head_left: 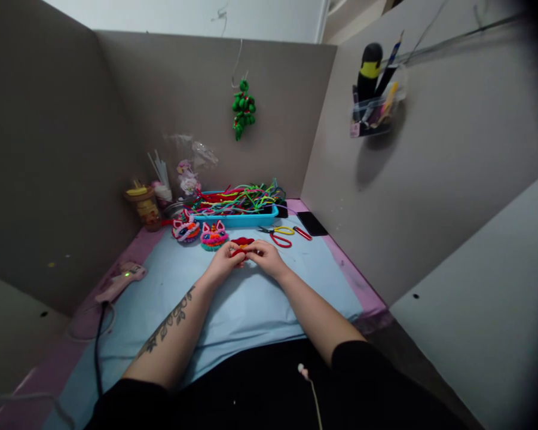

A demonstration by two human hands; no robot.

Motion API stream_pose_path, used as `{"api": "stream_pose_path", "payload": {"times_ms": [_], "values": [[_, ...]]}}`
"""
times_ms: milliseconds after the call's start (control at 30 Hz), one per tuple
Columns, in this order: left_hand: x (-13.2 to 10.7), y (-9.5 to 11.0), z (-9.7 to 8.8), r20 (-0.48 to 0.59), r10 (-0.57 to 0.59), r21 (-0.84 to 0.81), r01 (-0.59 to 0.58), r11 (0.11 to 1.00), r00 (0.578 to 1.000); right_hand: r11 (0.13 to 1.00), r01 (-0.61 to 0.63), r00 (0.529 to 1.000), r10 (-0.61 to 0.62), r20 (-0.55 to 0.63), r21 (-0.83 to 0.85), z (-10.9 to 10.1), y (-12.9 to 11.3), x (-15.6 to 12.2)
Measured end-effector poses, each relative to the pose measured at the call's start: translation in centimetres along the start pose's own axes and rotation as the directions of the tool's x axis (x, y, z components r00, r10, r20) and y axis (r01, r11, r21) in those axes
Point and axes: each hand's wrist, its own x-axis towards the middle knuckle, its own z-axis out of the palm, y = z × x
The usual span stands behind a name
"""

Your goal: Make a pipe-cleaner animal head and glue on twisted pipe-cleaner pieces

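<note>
My left hand point(224, 261) and my right hand point(263, 255) meet over the light blue mat point(242, 304), fingers pinched together on a small red pipe-cleaner piece point(242, 243). Most of that piece is hidden by my fingers. Just beyond it lie two finished fuzzy cat-face figures, one pink and rainbow point(213, 235) and one multicoloured point(185, 229). Scissors with yellow and red handles point(278, 234) lie to the right of my hands.
A blue tray point(237, 219) full of coloured pipe cleaners stands at the back. A pink glue gun point(121, 280) with a lit green light lies at left, its cord trailing forward. A black phone point(312, 223) lies at right. Grey partition walls enclose the desk; a green ornament point(243, 110) hangs on the back wall.
</note>
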Motion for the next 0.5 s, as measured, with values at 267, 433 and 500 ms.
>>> {"api": "stream_pose_path", "payload": {"times_ms": [267,433,500], "values": [[0.2,-0.6,-0.6,-0.038,0.223,0.42,-0.187,0.888,0.974,0.941,-0.311,0.949,0.299,0.106,0.134,0.4,1.0,-0.1],[0.3,-0.6,-0.8,-0.002,0.2,0.417,-0.181,0.891,0.98,0.944,-0.319,0.946,0.313,0.086,0.081,0.9,1.2,0.0],[0.3,-0.5,-0.8,0.026,0.212,0.37,-0.206,0.906,0.977,0.945,-0.313,0.95,0.31,0.042,0.092,1.0,1.2,0.1]]}}
